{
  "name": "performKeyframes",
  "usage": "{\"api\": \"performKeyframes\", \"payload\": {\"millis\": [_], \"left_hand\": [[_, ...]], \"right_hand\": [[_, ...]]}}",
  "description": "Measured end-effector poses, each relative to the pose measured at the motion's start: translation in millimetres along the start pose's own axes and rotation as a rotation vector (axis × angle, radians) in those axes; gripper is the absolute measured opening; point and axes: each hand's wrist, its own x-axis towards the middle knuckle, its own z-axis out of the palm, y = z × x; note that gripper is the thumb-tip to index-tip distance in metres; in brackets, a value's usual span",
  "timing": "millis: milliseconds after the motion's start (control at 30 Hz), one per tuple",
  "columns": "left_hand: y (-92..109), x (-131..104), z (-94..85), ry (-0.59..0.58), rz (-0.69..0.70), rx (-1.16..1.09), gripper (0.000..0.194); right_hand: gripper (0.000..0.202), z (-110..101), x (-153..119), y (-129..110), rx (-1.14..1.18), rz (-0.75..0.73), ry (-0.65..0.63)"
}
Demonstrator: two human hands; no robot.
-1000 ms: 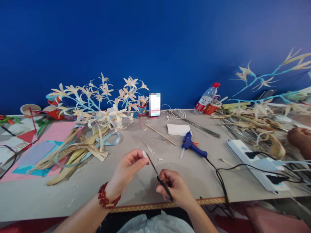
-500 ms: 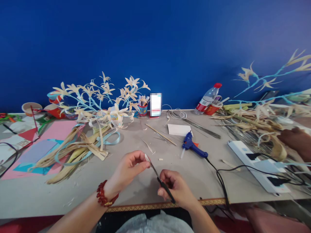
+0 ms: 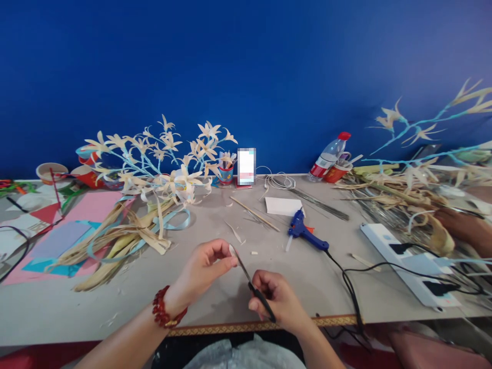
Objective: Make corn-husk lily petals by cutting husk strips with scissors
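My left hand (image 3: 215, 261) is closed, pinching a small pale piece (image 3: 231, 249) between thumb and fingers; it looks like a bit of dried husk, mostly hidden. My right hand (image 3: 274, 297) grips black-handled scissors (image 3: 262, 303). Their blades point up and left, with the tips beside the pale piece at my left fingertips. Beyond my hands, a tiny pale scrap (image 3: 254, 252) and a thin curled husk strip (image 3: 234, 233) lie on the grey table (image 3: 215, 312).
A blue glue gun (image 3: 307, 230) lies right of centre, its cord running to a white power strip (image 3: 407, 271). Pale husk flowers (image 3: 184, 179) stand back left; dried husks (image 3: 123, 230) lie before them. A bottle (image 3: 326, 159) stands behind. A co-worker's arm (image 3: 469, 228) reaches in at right.
My hands and the scissors have barely moved; the blades stay by the pale piece. At the right, the co-worker's hand has shifted over the husks.
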Motion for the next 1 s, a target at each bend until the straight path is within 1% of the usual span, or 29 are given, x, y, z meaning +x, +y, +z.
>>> {"api": "performKeyframes", "payload": {"millis": [333,600,800,1000], "left_hand": [[3.0,-0.4,-0.2,-0.025,0.012,0.029,0.018],[4.9,0.4,-0.7,-0.046,0.005,0.016,0.018],[4.1,0.4,-2.8,-0.093,0.024,0.054,0.017],[1.7,0.5,-4.8,-0.120,0.012,0.073,0.017]], "right_hand": [[0.057,-1.0,0.1,0.5,-0.027,-0.013,0.000],[0.056,-2.1,-0.5,2.0,-0.018,0.007,0.006],[0.058,-3.8,-1.4,2.2,-0.002,0.020,-0.039],[0.057,-4.2,-0.8,3.0,-0.025,0.018,-0.046]]}}
